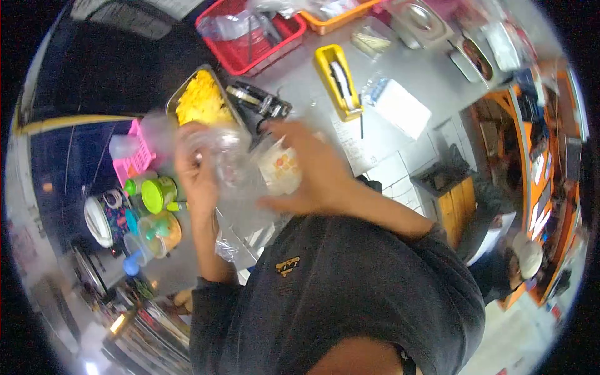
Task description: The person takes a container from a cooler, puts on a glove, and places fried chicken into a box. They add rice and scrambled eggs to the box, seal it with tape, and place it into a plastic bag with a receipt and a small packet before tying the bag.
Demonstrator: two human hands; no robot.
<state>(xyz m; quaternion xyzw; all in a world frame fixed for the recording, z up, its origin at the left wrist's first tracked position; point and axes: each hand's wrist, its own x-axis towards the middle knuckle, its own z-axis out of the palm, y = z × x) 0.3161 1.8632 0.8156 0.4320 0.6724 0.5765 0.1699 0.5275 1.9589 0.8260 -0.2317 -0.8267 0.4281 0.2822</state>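
Note:
My left hand [195, 167], smeared by motion, has its fingers closed on a clear plastic bag [231, 164]. Close beside it, my right hand [312, 164] is wrapped round a white tub [279, 169] with an orange flower print, thumb on the near side and fingers over the far side. The plastic overlaps the tub's left side in this view. Just beyond both hands lie a metal tray of shredded yellow food [201, 100] and a black tool [259, 102] with metal parts.
A yellow tape dispenser [339, 81], white paper stack [400, 107] and red basket [250, 40] sit on the steel table [300, 78]. On the left are a pink basket [139, 153] and several lidded tubs, one a green-lidded jar [159, 195]. Another person [494, 262] is at right.

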